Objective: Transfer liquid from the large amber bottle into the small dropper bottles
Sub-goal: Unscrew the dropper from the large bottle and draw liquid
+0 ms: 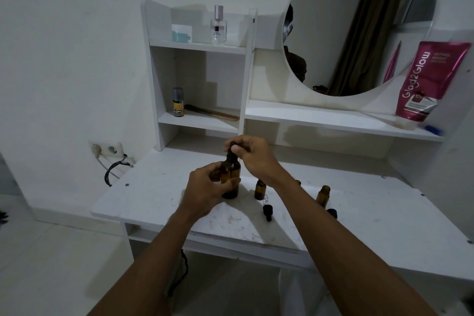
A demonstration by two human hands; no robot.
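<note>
Amber bottle [231,175] in grip of left hand [205,188], cap [232,156] in right hand [254,157] pinch

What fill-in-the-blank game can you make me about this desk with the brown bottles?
1. The left hand grips the large amber bottle while the right hand pinches its ___ cap.
2. The mirror's shape is ___.
3. The comb lies on a ___.
Missing words: black, round, shelf.
</note>
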